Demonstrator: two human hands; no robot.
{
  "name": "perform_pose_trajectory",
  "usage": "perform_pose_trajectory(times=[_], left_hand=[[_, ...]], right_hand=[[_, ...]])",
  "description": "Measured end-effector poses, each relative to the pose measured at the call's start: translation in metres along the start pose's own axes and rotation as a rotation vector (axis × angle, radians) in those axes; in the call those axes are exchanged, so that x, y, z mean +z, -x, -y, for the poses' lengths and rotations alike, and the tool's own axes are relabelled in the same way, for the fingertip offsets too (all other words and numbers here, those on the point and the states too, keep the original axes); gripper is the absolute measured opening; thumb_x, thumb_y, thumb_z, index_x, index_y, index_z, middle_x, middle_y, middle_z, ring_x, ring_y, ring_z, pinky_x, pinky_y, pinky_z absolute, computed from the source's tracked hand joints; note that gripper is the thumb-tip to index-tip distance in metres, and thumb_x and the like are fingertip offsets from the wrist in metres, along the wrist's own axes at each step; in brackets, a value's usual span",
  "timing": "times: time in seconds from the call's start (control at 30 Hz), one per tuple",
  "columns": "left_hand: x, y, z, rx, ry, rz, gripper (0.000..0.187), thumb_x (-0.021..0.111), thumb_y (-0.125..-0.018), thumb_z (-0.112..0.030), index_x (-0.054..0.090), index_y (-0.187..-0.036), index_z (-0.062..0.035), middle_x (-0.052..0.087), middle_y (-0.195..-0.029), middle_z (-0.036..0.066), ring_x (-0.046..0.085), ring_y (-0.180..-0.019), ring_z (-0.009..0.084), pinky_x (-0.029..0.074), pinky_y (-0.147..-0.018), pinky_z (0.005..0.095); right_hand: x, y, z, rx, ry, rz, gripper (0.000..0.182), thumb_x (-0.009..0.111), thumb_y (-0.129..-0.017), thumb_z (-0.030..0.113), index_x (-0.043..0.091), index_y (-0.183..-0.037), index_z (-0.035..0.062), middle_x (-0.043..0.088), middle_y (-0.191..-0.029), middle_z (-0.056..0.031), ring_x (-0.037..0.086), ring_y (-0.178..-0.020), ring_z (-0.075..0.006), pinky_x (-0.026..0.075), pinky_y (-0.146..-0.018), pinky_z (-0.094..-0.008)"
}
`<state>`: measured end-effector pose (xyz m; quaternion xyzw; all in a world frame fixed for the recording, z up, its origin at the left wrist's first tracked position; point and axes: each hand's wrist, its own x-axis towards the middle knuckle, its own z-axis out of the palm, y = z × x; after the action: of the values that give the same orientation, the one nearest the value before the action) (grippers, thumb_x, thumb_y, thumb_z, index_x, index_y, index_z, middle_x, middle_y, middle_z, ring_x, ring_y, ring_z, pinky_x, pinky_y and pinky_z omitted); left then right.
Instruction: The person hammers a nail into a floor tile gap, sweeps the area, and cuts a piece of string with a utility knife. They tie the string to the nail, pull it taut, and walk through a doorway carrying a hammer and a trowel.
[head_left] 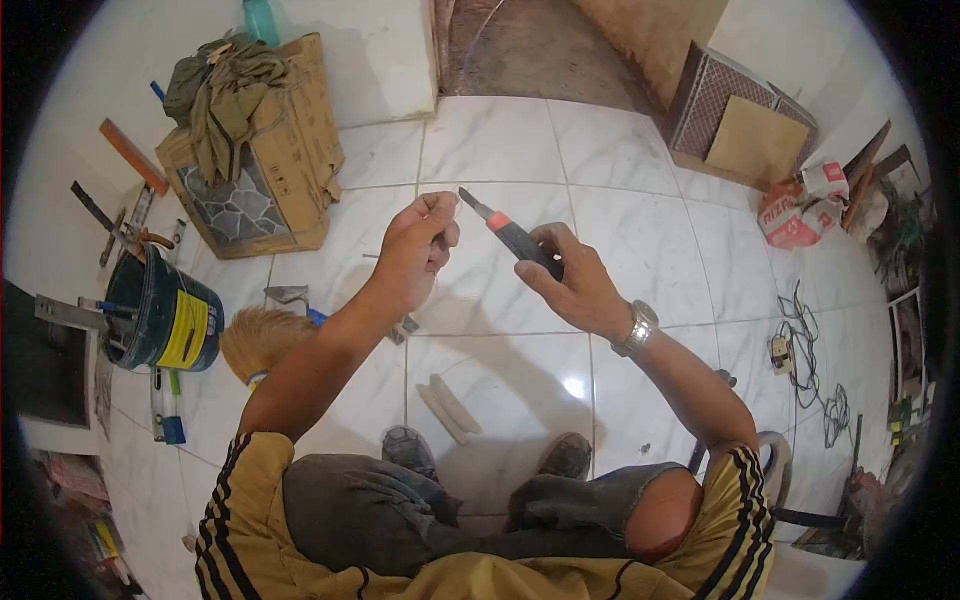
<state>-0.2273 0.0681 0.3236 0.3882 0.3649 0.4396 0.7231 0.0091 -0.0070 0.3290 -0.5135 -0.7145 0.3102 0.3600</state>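
In my right hand [575, 275] is a black-handled tool [520, 240] with an orange collar and a narrow grey tip, pointing up and left. My left hand [418, 245] is closed in a pinch, its thumb and fingertips close to the left of that tip. What the left fingers hold, if anything, is too small to make out. Both hands are raised over the tiled floor [640, 250]. Beneath them, two pale wooden strips [447, 408] lie on the tiles between my feet.
At left stand a dark bucket [150, 345] of tools and a tan bristled brush head [262, 340]. A cardboard box [305, 150] with clothing [222, 95] on top is behind. To the right are a red-and-white bag [795, 215], a leaning brown board [757, 140] and tangled cable [800, 345].
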Motion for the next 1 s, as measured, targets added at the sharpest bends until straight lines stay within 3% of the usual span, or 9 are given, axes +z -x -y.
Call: perform_pose_trajectory(times=[0.33,0.47,0.6,0.7,0.77,0.83,0.87,0.97,1.0], left_hand=[[0.004,0.004,0.005,0.004,-0.101,0.028,0.020,0.062,-0.102,-0.030,0.058,-0.106,-0.0103,0.054,-0.067,-0.003,0.034,-0.051,0.0023,0.027,-0.047,0.0185],[0.005,0.004,0.009,-0.002,-0.180,0.049,0.019,0.061,-0.102,-0.029,0.058,-0.103,-0.0097,0.050,-0.065,-0.003,0.033,-0.053,0.0039,0.025,-0.048,0.0202],[0.003,0.006,0.014,0.026,-0.195,0.078,0.017,0.059,-0.102,-0.026,0.057,-0.101,-0.0086,0.042,-0.063,-0.005,0.031,-0.053,0.0052,0.022,-0.049,0.0219],[-0.003,0.005,0.017,0.048,-0.232,0.067,0.018,0.059,-0.102,-0.025,0.057,-0.100,-0.0075,0.040,-0.063,-0.006,0.030,-0.053,0.0053,0.021,-0.048,0.0223],[-0.001,0.014,0.013,0.086,-0.275,0.034,0.018,0.058,-0.102,-0.025,0.057,-0.100,-0.0067,0.041,-0.064,-0.005,0.030,-0.053,0.0052,0.022,-0.048,0.0217],[-0.006,0.019,-0.003,0.098,-0.259,0.053,0.018,0.059,-0.101,-0.024,0.057,-0.100,-0.0064,0.041,-0.065,-0.006,0.032,-0.054,0.0047,0.024,-0.048,0.0217],[-0.011,0.022,-0.008,0.101,-0.245,0.046,0.018,0.059,-0.101,-0.024,0.057,-0.100,-0.0063,0.041,-0.066,-0.006,0.033,-0.054,0.0044,0.024,-0.048,0.0217],[-0.006,0.008,-0.007,-0.019,-0.203,0.082,0.019,0.061,-0.099,-0.024,0.059,-0.103,-0.0056,0.046,-0.069,-0.006,0.035,-0.055,0.0038,0.028,-0.049,0.0206],[0.000,0.006,0.002,-0.015,-0.274,0.111,0.020,0.062,-0.099,-0.025,0.060,-0.104,-0.0055,0.048,-0.071,-0.006,0.036,-0.056,0.0037,0.029,-0.050,0.0206]], right_hand=[[0.001,-0.004,0.001,-0.076,0.273,-0.079,0.045,0.067,-0.094,0.034,0.052,-0.120,0.0006,0.068,-0.089,-0.0186,0.067,-0.068,-0.0328,0.052,-0.062,-0.0428],[-0.004,-0.007,-0.017,-0.242,0.501,-0.166,0.045,0.064,-0.096,0.037,0.054,-0.126,0.0048,0.068,-0.097,-0.0159,0.067,-0.070,-0.0339,0.055,-0.062,-0.0442],[-0.026,-0.011,-0.024,-0.224,0.650,-0.028,0.043,0.062,-0.097,0.039,0.058,-0.131,0.0128,0.067,-0.090,-0.0103,0.067,-0.072,-0.0306,0.054,-0.059,-0.0412],[-0.051,-0.017,-0.034,-0.263,0.619,0.070,0.042,0.062,-0.097,0.039,0.061,-0.129,0.0108,0.070,-0.095,-0.0112,0.068,-0.076,-0.0319,0.056,-0.064,-0.0418],[-0.092,-0.031,-0.138,-0.190,0.695,-0.202,0.041,0.060,-0.097,0.038,0.065,-0.125,0.0088,0.072,-0.102,-0.0133,0.069,-0.081,-0.0349,0.056,-0.071,-0.0424],[-0.165,-0.017,-0.174,0.112,0.669,-0.277,0.043,0.059,-0.098,0.039,0.066,-0.124,0.0048,0.073,-0.106,-0.0168,0.071,-0.081,-0.0322,0.055,-0.077,-0.0423],[-0.178,-0.017,-0.179,0.195,0.541,-0.378,0.044,0.060,-0.098,0.040,0.065,-0.121,0.0034,0.071,-0.098,-0.0151,0.068,-0.076,-0.0270,0.055,-0.072,-0.0399],[-0.151,-0.019,-0.148,0.359,0.124,-0.409,0.042,0.065,-0.097,0.041,0.063,-0.108,0.0008,0.062,-0.079,-0.0066,0.058,-0.066,-0.0136,0.052,-0.057,-0.0315],[-0.126,-0.022,-0.149,0.269,0.084,-0.377,0.037,0.069,-0.095,0.038,0.060,-0.101,0.0026,0.057,-0.076,-0.0022,0.055,-0.064,-0.0113,0.048,-0.051,-0.0277]])
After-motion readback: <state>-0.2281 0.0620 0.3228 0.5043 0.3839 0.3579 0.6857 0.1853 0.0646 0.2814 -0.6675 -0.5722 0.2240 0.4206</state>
